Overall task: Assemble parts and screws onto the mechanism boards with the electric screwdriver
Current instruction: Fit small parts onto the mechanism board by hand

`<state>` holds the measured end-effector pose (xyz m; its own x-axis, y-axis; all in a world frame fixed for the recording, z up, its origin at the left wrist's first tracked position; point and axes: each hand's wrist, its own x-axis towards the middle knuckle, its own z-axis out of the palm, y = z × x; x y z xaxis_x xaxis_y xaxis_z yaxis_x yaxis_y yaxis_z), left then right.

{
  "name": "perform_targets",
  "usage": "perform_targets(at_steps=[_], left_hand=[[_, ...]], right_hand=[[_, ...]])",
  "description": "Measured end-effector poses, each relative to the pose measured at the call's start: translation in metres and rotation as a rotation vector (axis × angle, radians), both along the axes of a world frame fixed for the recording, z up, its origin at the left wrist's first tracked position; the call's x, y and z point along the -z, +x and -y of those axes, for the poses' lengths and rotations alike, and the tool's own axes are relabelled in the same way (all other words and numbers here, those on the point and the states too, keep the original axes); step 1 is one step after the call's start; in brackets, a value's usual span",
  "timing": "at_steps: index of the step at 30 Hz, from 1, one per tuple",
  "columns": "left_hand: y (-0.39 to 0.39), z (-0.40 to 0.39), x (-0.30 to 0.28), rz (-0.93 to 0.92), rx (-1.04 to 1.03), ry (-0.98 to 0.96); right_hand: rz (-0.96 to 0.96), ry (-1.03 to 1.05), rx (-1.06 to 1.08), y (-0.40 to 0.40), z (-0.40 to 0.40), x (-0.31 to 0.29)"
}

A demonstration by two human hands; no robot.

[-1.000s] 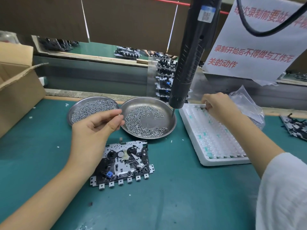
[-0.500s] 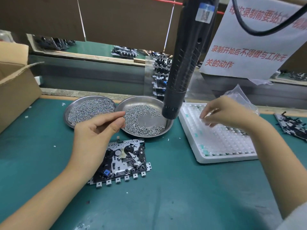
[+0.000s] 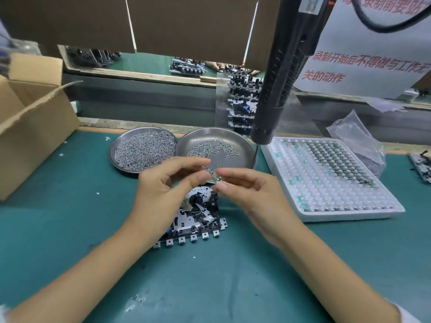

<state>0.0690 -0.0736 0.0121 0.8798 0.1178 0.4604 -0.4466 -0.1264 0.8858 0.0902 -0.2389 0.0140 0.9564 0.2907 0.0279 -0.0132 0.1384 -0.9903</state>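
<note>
A metal mechanism board (image 3: 198,215) with black parts lies flat on the green mat, partly hidden by my hands. Above it, my left hand (image 3: 163,194) and my right hand (image 3: 247,192) meet fingertip to fingertip and pinch a tiny part (image 3: 215,179) with a green spot between them. The black electric screwdriver (image 3: 282,73) hangs above the bench, its bit over the rim of the right screw dish (image 3: 242,145). A left dish (image 3: 143,150) is full of screws. A white tray (image 3: 326,180) of small parts lies at the right.
An open cardboard box (image 3: 32,122) stands at the left edge. A clear plastic bag (image 3: 359,138) sits behind the tray. More mechanism boards (image 3: 242,101) are stacked behind the dishes, another (image 3: 422,166) lies at the far right. A paper notice (image 3: 363,57) hangs at the upper right.
My right hand left the white tray and came left to meet my left hand over the board. Both now pinch the small part together.
</note>
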Motion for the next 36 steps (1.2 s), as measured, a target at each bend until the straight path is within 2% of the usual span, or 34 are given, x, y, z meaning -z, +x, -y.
perform_targets(at_steps=[6,36], left_hand=[[-0.0010,0.0025,-0.0004,-0.019,0.080,0.038],[0.0007,-0.0005,0.0023,-0.038,0.151,0.070]], right_hand=[[0.007,0.042,0.031,-0.0013,0.0031,0.0036],[0.057,0.045,0.075,-0.0056,0.0040,0.0030]])
